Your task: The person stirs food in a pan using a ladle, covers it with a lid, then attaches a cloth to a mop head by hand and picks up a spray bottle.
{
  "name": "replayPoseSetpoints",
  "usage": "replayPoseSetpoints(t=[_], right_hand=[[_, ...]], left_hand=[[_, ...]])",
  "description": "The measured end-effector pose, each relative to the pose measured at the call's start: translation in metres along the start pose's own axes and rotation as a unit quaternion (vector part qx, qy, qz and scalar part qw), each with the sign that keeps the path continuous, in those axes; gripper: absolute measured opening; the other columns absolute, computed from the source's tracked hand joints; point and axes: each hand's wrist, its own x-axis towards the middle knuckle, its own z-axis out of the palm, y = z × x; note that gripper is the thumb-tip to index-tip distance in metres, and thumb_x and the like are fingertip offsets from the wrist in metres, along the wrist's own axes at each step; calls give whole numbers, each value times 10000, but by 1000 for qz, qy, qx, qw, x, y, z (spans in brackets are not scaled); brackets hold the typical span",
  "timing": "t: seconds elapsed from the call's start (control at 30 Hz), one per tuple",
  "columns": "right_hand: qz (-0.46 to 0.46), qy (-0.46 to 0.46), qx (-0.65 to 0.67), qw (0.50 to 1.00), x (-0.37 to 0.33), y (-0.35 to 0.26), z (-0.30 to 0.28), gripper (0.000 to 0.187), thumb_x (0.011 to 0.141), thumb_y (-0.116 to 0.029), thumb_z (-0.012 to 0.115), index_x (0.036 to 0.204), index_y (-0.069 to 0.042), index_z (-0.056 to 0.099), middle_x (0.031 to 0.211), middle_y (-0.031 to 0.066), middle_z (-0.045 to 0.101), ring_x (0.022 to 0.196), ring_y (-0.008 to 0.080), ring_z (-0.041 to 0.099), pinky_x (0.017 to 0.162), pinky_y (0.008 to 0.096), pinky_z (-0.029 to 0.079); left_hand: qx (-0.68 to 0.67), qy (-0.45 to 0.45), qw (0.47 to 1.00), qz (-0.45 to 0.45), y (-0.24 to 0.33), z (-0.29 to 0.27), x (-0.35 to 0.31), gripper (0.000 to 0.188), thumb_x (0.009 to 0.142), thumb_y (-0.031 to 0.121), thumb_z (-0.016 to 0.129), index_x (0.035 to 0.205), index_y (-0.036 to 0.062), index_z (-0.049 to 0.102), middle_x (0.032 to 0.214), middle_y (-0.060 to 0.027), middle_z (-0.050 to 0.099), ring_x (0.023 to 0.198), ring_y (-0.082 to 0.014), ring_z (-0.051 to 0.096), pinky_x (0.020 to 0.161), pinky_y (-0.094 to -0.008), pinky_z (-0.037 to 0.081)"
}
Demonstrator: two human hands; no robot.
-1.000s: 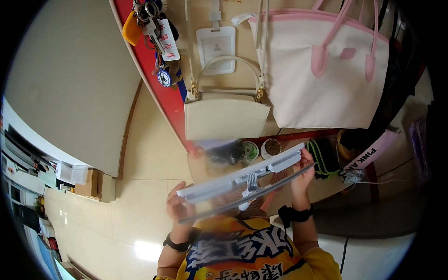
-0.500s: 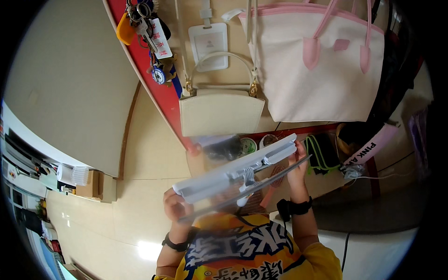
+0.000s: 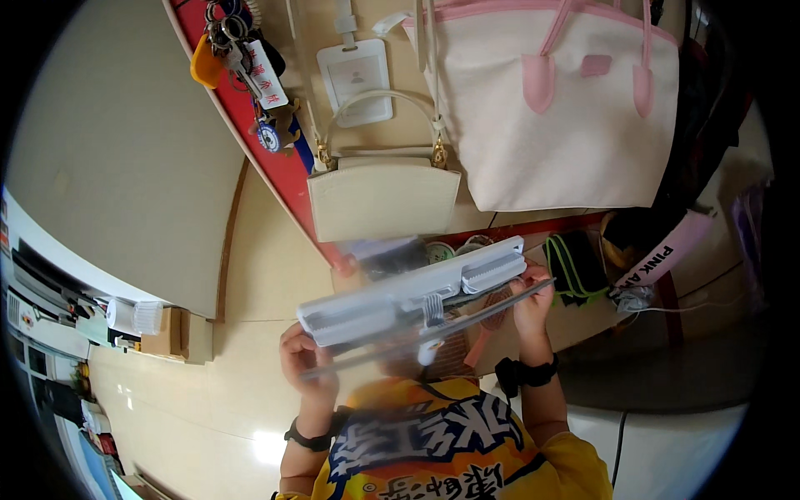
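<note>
Between my two hands is a long white plastic stand [image 3: 400, 296] with ribbed compartments, tilted up to the right. A thin grey flat panel [image 3: 492, 315] joins it by a ribbed hinge; it is seen nearly edge-on. My left hand [image 3: 302, 360] has its fingers curled round the lower left end. On the right end, my right hand [image 3: 533, 304] grips near the corner where stand and panel lie close together. Under it, a pink hairbrush [image 3: 479, 343] lies partly hidden.
A cream handbag [image 3: 383, 204], a white-and-pink tote [image 3: 558, 154], a card holder [image 3: 357, 83] and keys [image 3: 237, 50] lie ahead. A black cloth item with green edging [image 3: 575, 271], a pale pink printed strap-like item [image 3: 667, 254] and a white cable [image 3: 692, 312] are at the right.
The stand and panel have shifted slightly left in view, and the ribbed compartments show more. My left hand has moved a little left; both hands keep hold.
</note>
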Motion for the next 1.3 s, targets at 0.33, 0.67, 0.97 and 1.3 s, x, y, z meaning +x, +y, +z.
replayPoseSetpoints(t=[0.33,0.67,0.97,1.3], right_hand=[[4,-46,6,999,-1,-1,-4,215,612,86,582,727,-35,446,930,117,505,886,163,467,765,278,361],[87,-21,54,995,-1,3,-2,212,653,88,547,774,-42,430,894,63,480,844,139,465,783,261,360],[85,-8,181,980,5,-2,16,237,661,136,495,793,-54,440,868,26,438,855,129,461,819,268,357],[64,24,135,989,-5,-6,12,172,701,62,557,847,-7,500,896,48,516,826,130,498,721,259,412]], left_hand=[[26,-19,999,-39,10,0,8,145,796,116,510,795,31,393,937,-97,449,845,-138,436,785,-254,336],[62,-64,996,22,-1,-13,8,162,749,-3,536,823,18,393,967,-127,444,869,-156,474,715,-246,417],[43,-47,998,9,-2,-8,11,237,681,-75,529,825,38,378,933,-83,428,804,-128,490,582,-202,445],[73,-39,996,45,-4,-2,11,325,649,-90,499,878,64,329,1123,-121,336,774,-126,489,648,-245,433]])
